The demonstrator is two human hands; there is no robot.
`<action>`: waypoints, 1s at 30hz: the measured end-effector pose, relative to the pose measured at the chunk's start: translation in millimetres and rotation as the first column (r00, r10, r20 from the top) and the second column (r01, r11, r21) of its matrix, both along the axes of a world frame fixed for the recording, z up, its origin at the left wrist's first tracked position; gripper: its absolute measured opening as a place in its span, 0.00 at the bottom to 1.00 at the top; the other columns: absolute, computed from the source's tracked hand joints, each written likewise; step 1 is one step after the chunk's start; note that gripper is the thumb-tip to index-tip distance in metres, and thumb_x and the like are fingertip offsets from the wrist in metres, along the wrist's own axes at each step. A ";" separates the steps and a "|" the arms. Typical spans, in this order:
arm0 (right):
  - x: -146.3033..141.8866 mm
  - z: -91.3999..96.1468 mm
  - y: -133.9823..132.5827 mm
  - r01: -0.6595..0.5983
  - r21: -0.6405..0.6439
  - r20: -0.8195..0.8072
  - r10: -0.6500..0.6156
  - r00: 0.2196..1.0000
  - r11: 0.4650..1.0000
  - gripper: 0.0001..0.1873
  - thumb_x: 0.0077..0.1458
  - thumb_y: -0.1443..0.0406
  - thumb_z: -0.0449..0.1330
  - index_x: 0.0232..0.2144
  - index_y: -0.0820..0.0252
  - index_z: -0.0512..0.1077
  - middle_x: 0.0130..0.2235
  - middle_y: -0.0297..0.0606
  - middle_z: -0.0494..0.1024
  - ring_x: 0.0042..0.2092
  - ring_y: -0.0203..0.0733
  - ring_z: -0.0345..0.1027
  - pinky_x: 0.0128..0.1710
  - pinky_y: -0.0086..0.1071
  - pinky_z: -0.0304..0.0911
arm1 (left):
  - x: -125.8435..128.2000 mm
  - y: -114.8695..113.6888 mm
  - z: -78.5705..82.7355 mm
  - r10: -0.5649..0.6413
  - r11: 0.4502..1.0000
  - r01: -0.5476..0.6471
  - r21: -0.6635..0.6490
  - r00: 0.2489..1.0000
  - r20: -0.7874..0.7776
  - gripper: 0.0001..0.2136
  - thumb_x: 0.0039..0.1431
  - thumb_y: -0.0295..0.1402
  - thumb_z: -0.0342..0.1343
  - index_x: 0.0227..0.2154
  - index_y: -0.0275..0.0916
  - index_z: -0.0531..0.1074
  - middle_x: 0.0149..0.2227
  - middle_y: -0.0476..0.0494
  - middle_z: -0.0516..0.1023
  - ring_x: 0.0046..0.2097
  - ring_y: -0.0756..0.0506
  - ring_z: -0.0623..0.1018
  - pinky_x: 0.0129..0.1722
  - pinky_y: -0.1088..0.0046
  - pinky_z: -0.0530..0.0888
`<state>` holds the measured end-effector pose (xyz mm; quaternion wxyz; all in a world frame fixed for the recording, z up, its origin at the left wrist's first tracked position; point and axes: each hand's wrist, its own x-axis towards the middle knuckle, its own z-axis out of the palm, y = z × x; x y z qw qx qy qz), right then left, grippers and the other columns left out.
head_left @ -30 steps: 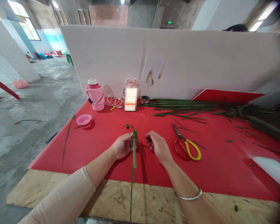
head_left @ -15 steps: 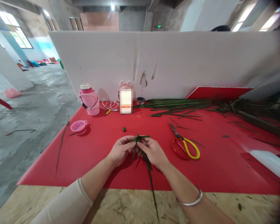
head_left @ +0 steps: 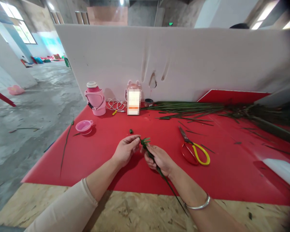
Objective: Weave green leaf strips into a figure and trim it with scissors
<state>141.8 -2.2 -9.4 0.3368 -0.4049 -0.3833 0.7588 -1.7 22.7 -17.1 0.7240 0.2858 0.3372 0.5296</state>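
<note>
My left hand [head_left: 126,150] and my right hand [head_left: 159,159] meet over the red table cover [head_left: 106,151], both pinched on a green leaf strip [head_left: 148,149]. The strip's folded, knotted end sticks out between the fingertips. Its long tail runs under my right palm and wrist toward the near table edge. A silver bangle [head_left: 197,203] sits on my right wrist. A beige sleeve covers my left forearm.
Red and yellow scissors [head_left: 193,149] lie right of my hands. A pile of long green leaves [head_left: 207,111] stretches along the back right. A pink flask [head_left: 95,98], pink cup [head_left: 84,126], white cable [head_left: 116,105] and white divider wall [head_left: 183,61] stand behind. A loose leaf [head_left: 67,145] hangs at the left edge.
A second ago only my left hand held the strip upright and my right hand hung free. Both hands then closed on it, and its tail has swung to the right under my right wrist.
</note>
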 end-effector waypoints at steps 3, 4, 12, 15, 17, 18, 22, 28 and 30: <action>-3.3 -0.1 0.3 0.090 0.160 0.146 -0.114 0.983 0.983 0.20 0.47 0.48 0.57 0.26 0.59 0.64 0.12 0.21 0.58 0.12 0.26 0.43 0.12 0.23 0.39 | -1.4 1.6 -1.2 0.004 0.998 0.000 0.061 0.998 -0.065 0.12 0.40 0.34 0.66 0.27 0.34 0.73 0.24 0.49 0.72 0.24 0.54 0.70 0.27 0.78 0.67; -3.9 0.3 0.3 0.110 0.229 0.200 -0.157 0.967 0.967 0.19 0.47 0.49 0.58 0.26 0.59 0.65 0.12 0.21 0.58 0.13 0.26 0.44 0.12 0.23 0.40 | -1.9 1.8 -1.7 -0.002 0.997 0.008 0.077 0.997 -0.081 0.11 0.42 0.34 0.66 0.26 0.34 0.73 0.24 0.50 0.71 0.24 0.55 0.69 0.26 0.79 0.66; 4.3 6.3 1.1 0.029 0.248 0.219 -0.085 0.972 0.968 0.21 0.52 0.47 0.51 0.29 0.60 0.64 0.20 0.32 0.72 0.17 0.32 0.61 0.16 0.25 0.55 | -8.1 3.6 -1.9 -0.037 0.999 0.036 0.015 0.998 0.043 0.12 0.43 0.34 0.65 0.28 0.36 0.70 0.25 0.51 0.70 0.25 0.55 0.70 0.27 0.80 0.69; 9.0 7.0 2.7 0.010 0.231 0.299 -0.081 0.951 0.973 0.17 0.48 0.52 0.57 0.30 0.58 0.63 0.18 0.28 0.70 0.15 0.30 0.57 0.14 0.23 0.51 | -9.7 5.2 -1.2 -0.005 1.000 0.004 0.009 0.999 0.046 0.11 0.43 0.33 0.66 0.28 0.36 0.70 0.25 0.52 0.70 0.25 0.55 0.70 0.26 0.81 0.69; 9.5 7.1 2.8 0.042 0.322 0.381 -0.170 0.909 0.946 0.13 0.47 0.56 0.59 0.29 0.58 0.63 0.17 0.25 0.67 0.15 0.29 0.55 0.14 0.23 0.49 | -9.7 5.6 -0.1 0.017 1.000 -0.016 -0.022 0.998 0.052 0.12 0.44 0.34 0.65 0.31 0.37 0.72 0.27 0.51 0.72 0.27 0.55 0.71 0.27 0.80 0.69; 9.0 7.1 2.4 0.063 0.408 0.416 -0.247 0.875 0.911 0.11 0.48 0.57 0.59 0.29 0.58 0.64 0.18 0.26 0.66 0.16 0.30 0.55 0.16 0.24 0.51 | -9.5 5.6 0.7 0.019 0.999 -0.016 -0.039 0.998 0.060 0.13 0.45 0.36 0.64 0.33 0.37 0.72 0.28 0.49 0.73 0.28 0.54 0.72 0.28 0.79 0.70; 6.4 8.3 -1.1 -0.032 0.753 0.523 -0.568 0.635 0.657 0.06 0.51 0.61 0.57 0.30 0.59 0.68 0.25 0.33 0.72 0.25 0.35 0.64 0.27 0.28 0.58 | -9.1 5.6 3.9 0.041 0.997 -0.037 -0.065 0.997 0.064 0.15 0.48 0.41 0.60 0.37 0.37 0.74 0.36 0.44 0.75 0.36 0.50 0.74 0.32 0.77 0.71; 5.7 8.7 -5.6 -0.307 0.827 0.561 -0.724 0.401 0.471 0.06 0.55 0.66 0.54 0.35 0.58 0.70 0.34 0.38 0.76 0.35 0.41 0.70 0.35 0.31 0.61 | -7.6 4.0 6.5 0.144 0.989 -0.146 -0.025 0.989 -0.044 0.14 0.45 0.41 0.63 0.29 0.33 0.76 0.24 0.48 0.71 0.23 0.56 0.66 0.20 0.82 0.62; 3.5 9.9 -8.0 -0.362 0.805 0.587 -0.718 0.373 0.470 0.07 0.55 0.67 0.53 0.36 0.58 0.70 0.35 0.39 0.76 0.37 0.42 0.70 0.35 0.31 0.61 | -6.5 3.0 6.3 0.121 0.992 -0.122 -0.019 0.991 -0.049 0.14 0.43 0.40 0.64 0.29 0.33 0.76 0.21 0.50 0.69 0.21 0.57 0.64 0.19 0.82 0.60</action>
